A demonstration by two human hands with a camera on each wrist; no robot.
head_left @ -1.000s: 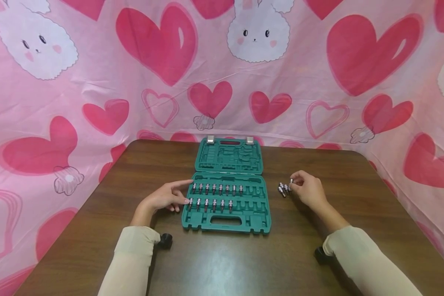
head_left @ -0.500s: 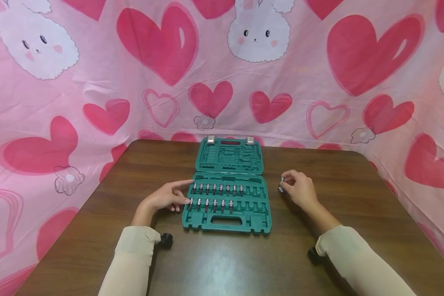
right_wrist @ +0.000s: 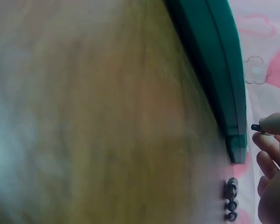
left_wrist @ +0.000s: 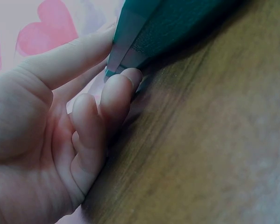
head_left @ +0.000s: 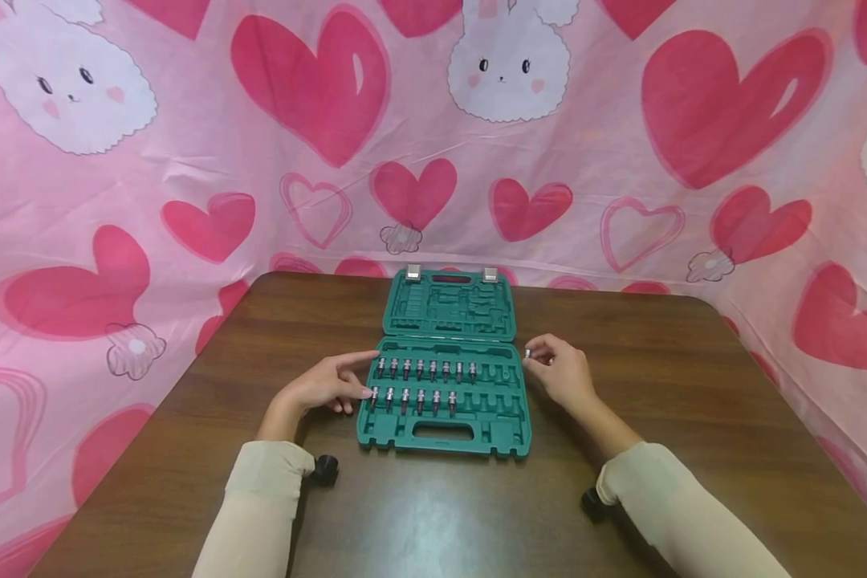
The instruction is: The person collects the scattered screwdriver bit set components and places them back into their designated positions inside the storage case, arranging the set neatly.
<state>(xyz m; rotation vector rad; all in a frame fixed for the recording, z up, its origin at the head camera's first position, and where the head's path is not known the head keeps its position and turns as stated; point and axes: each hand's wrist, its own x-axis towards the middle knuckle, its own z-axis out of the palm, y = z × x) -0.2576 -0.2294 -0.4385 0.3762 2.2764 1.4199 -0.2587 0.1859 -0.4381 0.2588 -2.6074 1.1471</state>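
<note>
A green socket case (head_left: 442, 429) lies unfolded on the table. Two rows of bit sockets (head_left: 420, 369) stand in its near half, filling the slots from the left; the slots at the right of both rows are bare. My left hand (head_left: 321, 384) touches the left edge of the case with thumb and straight index finger, the other fingers bent below. Just beyond the right edge of the case, my right hand (head_left: 563, 377) pinches one small bit socket (head_left: 527, 353) between thumb and fingertips. Its dark tip (right_wrist: 255, 127) shows in the right wrist view.
Several loose bit sockets (right_wrist: 231, 200) lie on the table beside the case, mostly hidden by my right hand in the head view. The lid (head_left: 449, 305) lies back with its two latches upward. Behind the wooden table (head_left: 318, 321) hangs a pink heart-patterned cloth (head_left: 578, 152).
My right hand has lifted a bit socket from the small pile and moved left with it to the right side of the case. The left hand and the case have stayed put.
</note>
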